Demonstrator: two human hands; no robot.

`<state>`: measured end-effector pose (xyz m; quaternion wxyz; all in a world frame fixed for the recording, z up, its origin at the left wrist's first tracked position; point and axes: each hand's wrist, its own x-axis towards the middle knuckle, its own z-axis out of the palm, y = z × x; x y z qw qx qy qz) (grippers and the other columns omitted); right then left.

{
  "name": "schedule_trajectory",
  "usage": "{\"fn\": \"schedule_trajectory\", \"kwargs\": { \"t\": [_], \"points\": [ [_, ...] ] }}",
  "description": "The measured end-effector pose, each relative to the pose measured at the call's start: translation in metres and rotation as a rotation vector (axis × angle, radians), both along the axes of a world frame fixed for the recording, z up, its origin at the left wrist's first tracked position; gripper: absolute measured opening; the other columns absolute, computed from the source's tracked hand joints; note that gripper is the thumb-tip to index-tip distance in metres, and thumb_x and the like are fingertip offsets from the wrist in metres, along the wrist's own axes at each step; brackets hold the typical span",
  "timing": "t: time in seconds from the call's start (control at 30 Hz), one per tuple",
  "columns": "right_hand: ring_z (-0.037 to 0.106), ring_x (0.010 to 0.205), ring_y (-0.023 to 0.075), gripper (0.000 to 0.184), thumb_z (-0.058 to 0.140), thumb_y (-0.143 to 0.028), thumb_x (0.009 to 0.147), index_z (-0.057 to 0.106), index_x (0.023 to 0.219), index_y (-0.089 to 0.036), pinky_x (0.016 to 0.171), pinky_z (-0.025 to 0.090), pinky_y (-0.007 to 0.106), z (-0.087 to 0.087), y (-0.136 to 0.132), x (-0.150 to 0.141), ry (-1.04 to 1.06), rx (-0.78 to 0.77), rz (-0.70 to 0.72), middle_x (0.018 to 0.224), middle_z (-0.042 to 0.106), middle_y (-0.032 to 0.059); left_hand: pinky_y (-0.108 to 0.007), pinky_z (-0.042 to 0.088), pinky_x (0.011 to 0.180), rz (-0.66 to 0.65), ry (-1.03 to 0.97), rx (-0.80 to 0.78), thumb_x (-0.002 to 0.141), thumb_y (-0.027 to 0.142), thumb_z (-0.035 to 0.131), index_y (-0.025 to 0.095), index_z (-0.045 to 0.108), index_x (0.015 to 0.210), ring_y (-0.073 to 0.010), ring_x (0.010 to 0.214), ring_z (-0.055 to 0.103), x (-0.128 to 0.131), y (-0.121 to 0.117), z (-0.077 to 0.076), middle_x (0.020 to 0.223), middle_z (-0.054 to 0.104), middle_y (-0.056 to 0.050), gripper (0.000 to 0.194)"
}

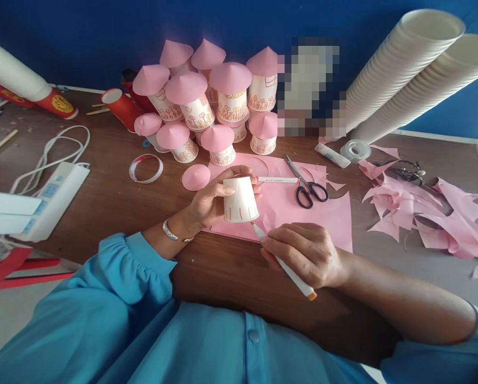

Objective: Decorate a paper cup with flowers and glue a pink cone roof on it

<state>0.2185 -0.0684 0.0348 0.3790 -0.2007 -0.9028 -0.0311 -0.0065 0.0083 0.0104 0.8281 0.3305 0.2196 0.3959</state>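
Left hand (210, 205) grips the upturned paper cup (241, 200) near the table's front edge; right hand (307, 253) pinches the marker (287, 269), tip angled up-left at the cup's rim.

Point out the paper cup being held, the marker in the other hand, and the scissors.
paper cup (241, 201), head view, on its side wall with the drawn strokes.
marker (293, 277), head view, on the white barrel below the fingers.
scissors (309, 192), head view, on the black handles.
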Motion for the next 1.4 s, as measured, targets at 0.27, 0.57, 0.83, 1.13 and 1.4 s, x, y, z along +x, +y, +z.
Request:
{"fn": "schedule_trajectory", "kwargs": {
  "t": [0.27,0.57,0.83,1.13,1.4],
  "points": [
    [0.064,0.065,0.0129,0.021,0.071,-0.011,0.09,0.062,0.109,-0.009,0.051,0.053,0.027,-0.006,0.001,0.002,-0.001,0.047,0.011,0.083,0.07,0.004,-0.048,0.048,0.107,0.032,-0.002,-0.077,0.07,0.027,0.066,0.019,0.065,0.114,-0.0297,0.117,0.065,-0.002,0.002,0.004,0.108,0.071,-0.005,0.044],
    [0.062,0.061,0.0112,0.013,0.069,-0.013,0.092,0.061,0.103,-0.011,0.049,0.051,0.026,-0.002,0.002,0.001,-0.014,0.038,-0.004,0.077,0.069,0.0017,-0.041,0.053,0.095,0.031,0.066,-0.019,0.077,0.022,0.073,0.02,0.061,0.121,-0.0257,0.106,0.069,-0.001,0.0,0.0,0.113,0.071,-0.007,0.046],
    [0.061,0.058,0.0126,0.013,0.069,-0.012,0.091,0.06,0.1,-0.01,0.049,0.051,0.027,0.0,0.001,-0.003,0.006,-0.02,0.001,0.071,0.066,0.0006,-0.034,0.055,0.086,0.007,0.138,0.111,0.081,0.023,0.077,0.022,0.061,0.124,-0.0222,0.105,0.068,0.0,-0.001,-0.006,0.119,0.068,-0.008,0.046],
    [0.061,0.059,0.0128,0.013,0.068,-0.01,0.091,0.061,0.102,-0.008,0.05,0.051,0.027,-0.001,0.001,-0.003,-0.014,-0.023,-0.023,0.071,0.066,0.0012,-0.033,0.054,0.088,0.013,0.213,0.183,0.08,0.025,0.078,0.023,0.061,0.125,-0.024,0.11,0.064,0.002,-0.004,-0.006,0.124,0.064,-0.009,0.048],
    [0.058,0.059,0.011,0.012,0.066,-0.012,0.093,0.059,0.103,-0.012,0.05,0.05,0.025,-0.002,0.002,-0.004,-0.016,-0.007,-0.049,0.07,0.063,-0.0015,-0.031,0.055,0.082,0.006,0.234,0.205,0.079,0.026,0.08,0.023,0.06,0.124,-0.0231,0.107,0.061,0.004,-0.006,-0.004,0.121,0.062,-0.009,0.049]
  ]
}}
